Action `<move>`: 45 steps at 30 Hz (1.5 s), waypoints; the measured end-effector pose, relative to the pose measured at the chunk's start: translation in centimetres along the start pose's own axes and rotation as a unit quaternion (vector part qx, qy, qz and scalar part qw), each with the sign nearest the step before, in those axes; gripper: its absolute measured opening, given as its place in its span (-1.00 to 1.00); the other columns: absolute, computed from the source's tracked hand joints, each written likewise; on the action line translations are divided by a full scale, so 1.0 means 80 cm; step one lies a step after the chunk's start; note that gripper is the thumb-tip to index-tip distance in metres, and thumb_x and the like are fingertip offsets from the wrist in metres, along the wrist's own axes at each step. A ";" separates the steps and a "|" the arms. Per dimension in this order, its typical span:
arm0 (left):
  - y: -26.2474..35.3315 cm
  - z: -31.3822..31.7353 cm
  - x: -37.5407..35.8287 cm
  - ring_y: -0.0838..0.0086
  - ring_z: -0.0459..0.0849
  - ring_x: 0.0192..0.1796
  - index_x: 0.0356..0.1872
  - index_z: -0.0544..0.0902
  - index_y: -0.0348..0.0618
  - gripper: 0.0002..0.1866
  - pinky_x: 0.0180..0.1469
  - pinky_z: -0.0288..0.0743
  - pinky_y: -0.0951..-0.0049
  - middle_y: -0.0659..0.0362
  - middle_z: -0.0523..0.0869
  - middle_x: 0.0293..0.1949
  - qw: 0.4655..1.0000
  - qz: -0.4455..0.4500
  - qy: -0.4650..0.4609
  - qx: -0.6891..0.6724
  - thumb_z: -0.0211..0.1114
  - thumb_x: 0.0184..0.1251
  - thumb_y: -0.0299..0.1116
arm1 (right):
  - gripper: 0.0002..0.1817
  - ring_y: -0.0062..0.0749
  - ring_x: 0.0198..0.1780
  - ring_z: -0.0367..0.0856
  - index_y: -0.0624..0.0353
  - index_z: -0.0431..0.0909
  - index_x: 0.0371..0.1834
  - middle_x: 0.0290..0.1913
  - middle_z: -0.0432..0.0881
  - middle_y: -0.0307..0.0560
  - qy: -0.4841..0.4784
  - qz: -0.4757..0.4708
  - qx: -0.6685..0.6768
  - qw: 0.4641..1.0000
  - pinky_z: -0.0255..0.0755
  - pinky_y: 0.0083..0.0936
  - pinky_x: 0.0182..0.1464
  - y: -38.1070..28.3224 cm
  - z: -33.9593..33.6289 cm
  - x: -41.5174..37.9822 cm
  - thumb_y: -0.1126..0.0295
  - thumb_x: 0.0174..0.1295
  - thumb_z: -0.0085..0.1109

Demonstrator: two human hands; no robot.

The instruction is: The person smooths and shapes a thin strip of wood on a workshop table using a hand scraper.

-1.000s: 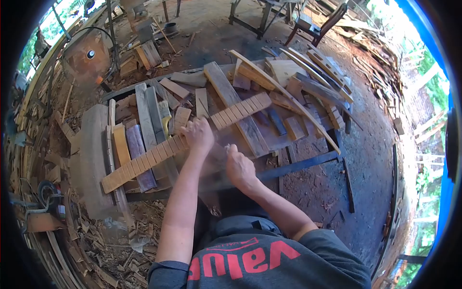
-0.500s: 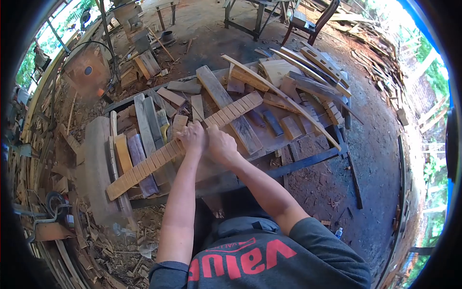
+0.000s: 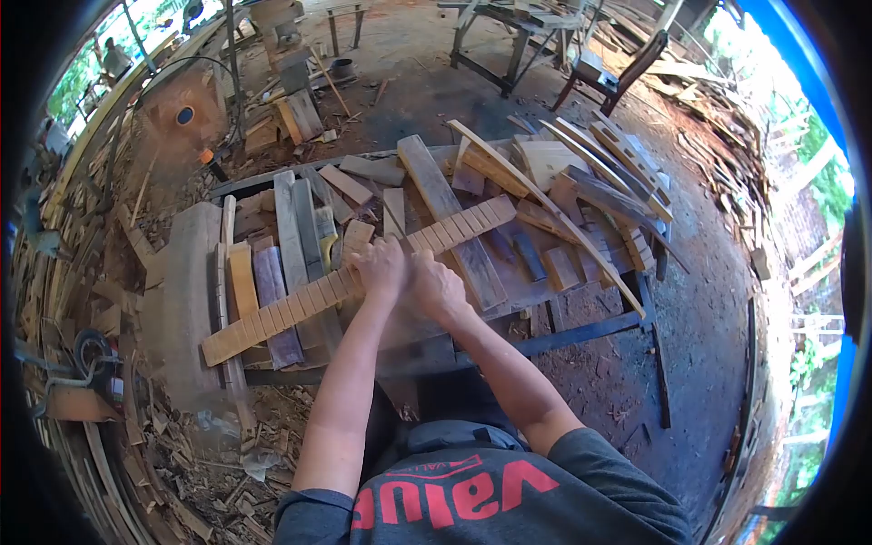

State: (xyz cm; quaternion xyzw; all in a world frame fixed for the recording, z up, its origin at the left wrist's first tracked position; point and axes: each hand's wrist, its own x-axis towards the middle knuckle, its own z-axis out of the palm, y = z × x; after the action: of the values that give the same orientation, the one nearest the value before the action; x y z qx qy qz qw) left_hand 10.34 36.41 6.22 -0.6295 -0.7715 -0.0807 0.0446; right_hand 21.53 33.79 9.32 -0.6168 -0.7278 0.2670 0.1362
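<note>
A long, pale wooden strip (image 3: 304,302) with evenly spaced cross grooves lies slantwise over the wood pieces on the low workbench. My left hand (image 3: 380,271) is closed on the middle of this strip. Just to the right, my right hand (image 3: 438,287) is also closed, its fingers at the strip's near edge; its grip is partly hidden. Under the strip are a yellowish block (image 3: 242,280), a purplish board (image 3: 272,295) and a long weathered plank (image 3: 434,186).
The workbench frame (image 3: 581,332) runs along the right front. More offcuts and thin slats (image 3: 554,211) pile up at the right. A round fan (image 3: 185,116) stands at the back left, a wooden chair (image 3: 610,77) at the back right. Wood scraps (image 3: 204,472) litter the floor.
The camera view has shifted, so the bench appears farther right and lower at its far side. Both hands stay at the strip's middle, with a slightly wider gap between them.
</note>
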 end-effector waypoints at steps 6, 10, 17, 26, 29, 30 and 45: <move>0.006 -0.022 -0.004 0.19 0.66 -0.02 -0.18 0.62 -0.10 -0.80 0.01 0.34 -0.05 0.12 0.72 -0.19 0.999 -0.014 -0.043 -0.026 0.12 0.21 -0.37 | -0.84 0.21 -0.25 0.66 0.21 0.27 -0.17 -0.36 0.64 0.34 -0.006 0.000 -0.034 0.999 0.50 0.06 -0.20 0.035 -0.013 -0.088 0.38 0.30 -0.08; 0.003 -0.020 -0.004 0.17 0.63 0.05 -0.13 0.60 -0.14 -0.75 0.07 0.32 -0.09 0.07 0.68 -0.10 0.997 -0.024 -0.042 -0.064 0.17 0.15 -0.39 | -0.80 0.29 -0.36 0.60 0.24 0.27 -0.21 -0.44 0.58 0.38 -0.026 0.011 -0.015 0.999 0.44 0.11 -0.33 0.078 -0.035 -0.194 0.30 0.41 -0.17; -0.025 -0.048 -0.019 0.10 0.54 0.15 0.01 0.54 -0.15 -0.43 0.22 0.22 -0.15 0.05 0.58 0.09 0.997 0.011 -0.054 -0.046 0.44 -0.08 -0.16 | -0.78 0.29 -0.37 0.54 0.28 0.31 -0.31 -0.46 0.51 0.35 0.053 -0.053 0.103 0.992 0.35 0.09 -0.35 0.071 -0.065 -0.209 0.34 0.41 -0.10; -0.029 -0.055 -0.011 0.15 0.57 0.16 -0.05 0.59 -0.09 -0.49 0.19 0.23 -0.12 0.04 0.70 -0.08 0.986 -0.023 -0.152 -0.067 0.43 -0.06 -0.08 | -0.78 0.31 -0.37 0.56 0.28 0.29 -0.31 -0.42 0.55 0.32 0.079 -0.075 0.047 0.993 0.40 0.13 -0.34 0.050 0.009 -0.131 0.32 0.40 -0.12; -0.029 -0.054 -0.013 0.16 0.60 0.11 -0.10 0.61 -0.09 -0.51 0.12 0.26 -0.09 0.06 0.72 -0.13 0.986 -0.024 -0.148 -0.072 0.43 -0.06 -0.07 | -0.79 0.30 -0.34 0.59 0.28 0.30 -0.28 -0.40 0.57 0.32 0.061 -0.042 0.014 0.997 0.44 0.12 -0.31 0.041 0.007 -0.131 0.33 0.39 -0.11; -0.029 -0.053 -0.014 0.16 0.62 0.08 -0.13 0.61 -0.09 -0.52 0.08 0.27 -0.08 0.06 0.73 -0.15 0.989 -0.019 -0.132 -0.068 0.44 -0.06 -0.05 | -0.81 0.30 -0.32 0.61 0.28 0.31 -0.27 -0.38 0.58 0.33 0.050 -0.016 -0.002 0.999 0.47 0.10 -0.28 0.038 0.006 -0.130 0.35 0.37 -0.10; -0.030 -0.034 -0.021 0.14 0.60 0.05 -0.14 0.63 -0.12 -0.42 0.03 0.31 -0.01 0.02 0.71 -0.17 0.996 -0.013 -0.053 -0.075 0.48 -0.11 0.09 | -0.81 0.27 -0.27 0.65 0.25 0.28 -0.15 -0.30 0.61 0.37 -0.001 0.019 -0.064 0.998 0.53 0.05 -0.22 0.026 0.010 -0.102 0.34 0.35 -0.12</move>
State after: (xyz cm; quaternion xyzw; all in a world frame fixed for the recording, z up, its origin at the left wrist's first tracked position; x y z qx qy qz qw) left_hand 8.25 33.80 8.44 -0.6243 -0.7727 -0.1051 -0.0451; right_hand 24.49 25.94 8.60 -0.6373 -0.7320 0.2233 0.0906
